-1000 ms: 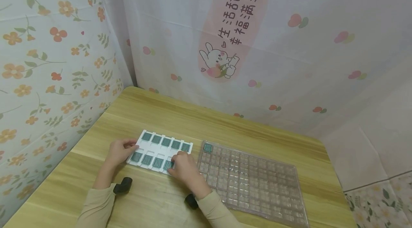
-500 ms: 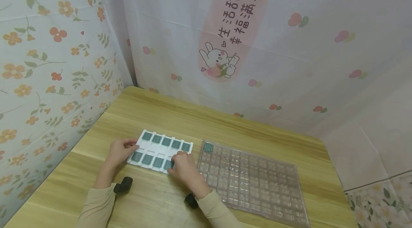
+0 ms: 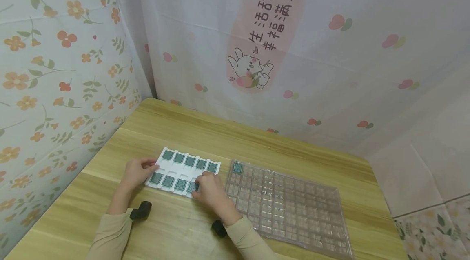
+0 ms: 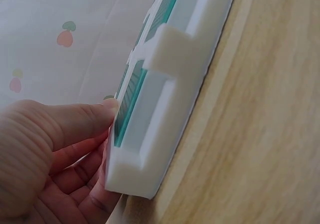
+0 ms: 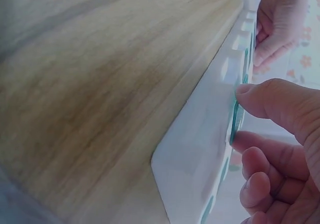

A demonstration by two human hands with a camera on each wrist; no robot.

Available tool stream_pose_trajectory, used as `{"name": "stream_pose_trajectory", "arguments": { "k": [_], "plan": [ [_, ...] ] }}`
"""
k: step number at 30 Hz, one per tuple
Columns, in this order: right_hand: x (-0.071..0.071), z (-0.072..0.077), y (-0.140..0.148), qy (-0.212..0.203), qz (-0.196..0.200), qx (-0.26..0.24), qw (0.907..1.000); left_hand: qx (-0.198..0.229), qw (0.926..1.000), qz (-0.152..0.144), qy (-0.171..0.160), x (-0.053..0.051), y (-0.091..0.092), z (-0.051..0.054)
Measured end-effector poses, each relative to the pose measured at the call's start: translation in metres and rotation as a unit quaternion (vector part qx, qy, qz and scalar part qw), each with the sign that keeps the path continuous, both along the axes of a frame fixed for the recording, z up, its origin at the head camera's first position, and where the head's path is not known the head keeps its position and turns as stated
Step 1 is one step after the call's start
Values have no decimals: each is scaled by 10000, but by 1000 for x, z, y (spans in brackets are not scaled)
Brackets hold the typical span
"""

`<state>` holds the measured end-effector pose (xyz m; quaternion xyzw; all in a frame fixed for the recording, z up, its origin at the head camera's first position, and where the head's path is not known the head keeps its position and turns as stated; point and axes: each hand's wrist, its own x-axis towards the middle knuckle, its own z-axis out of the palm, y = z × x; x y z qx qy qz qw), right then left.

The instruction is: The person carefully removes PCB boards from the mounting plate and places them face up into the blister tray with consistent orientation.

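Observation:
A white plastic tray (image 3: 173, 167) lies on the table with green square circuit chips (image 3: 189, 161) in two rows of slots. My left hand (image 3: 135, 175) holds the tray's left end; in the left wrist view the thumb rests at the rim, with curled fingers against the side. At the near right part of the tray, my right hand (image 3: 213, 192) pinches one green chip (image 5: 234, 119) by its edges between thumb and a finger. That chip still sits at its slot, partly covered by the fingers in the head view.
Right of the white tray lies a large clear compartment tray (image 3: 290, 210). Its far left compartment holds one green chip (image 3: 237, 167). Black wrist-camera mounts (image 3: 141, 211) are by both sleeves. Patterned curtains (image 3: 191, 68) hang at the table's back and left edges.

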<state>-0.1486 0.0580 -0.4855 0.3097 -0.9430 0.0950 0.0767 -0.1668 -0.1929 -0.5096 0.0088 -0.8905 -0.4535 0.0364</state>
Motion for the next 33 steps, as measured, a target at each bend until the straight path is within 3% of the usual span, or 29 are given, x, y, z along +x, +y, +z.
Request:
{"name": "stream_pose_trajectory", "arguments": {
  "k": [10, 15, 22, 28, 33],
  "plan": [
    [-6, 3, 6, -125, -215, -88, 9997, -33, 10000, -20, 3, 0, 0, 0],
    [-6, 8, 12, -327, -203, -127, 9992, 41, 10000, -26, -15, -1, -1, -2],
    [-7, 11, 16, -199, -142, -134, 9996, 52, 10000, -16, -5, -1, -1, -3],
    [-8, 10, 19, -443, -206, -281, 9984, 49, 10000, 12, -27, -1, -1, -3],
    [-9, 9, 23, -397, -248, -259, 9986, 86, 10000, -11, 11, 0, 0, -2]
  ]
}}
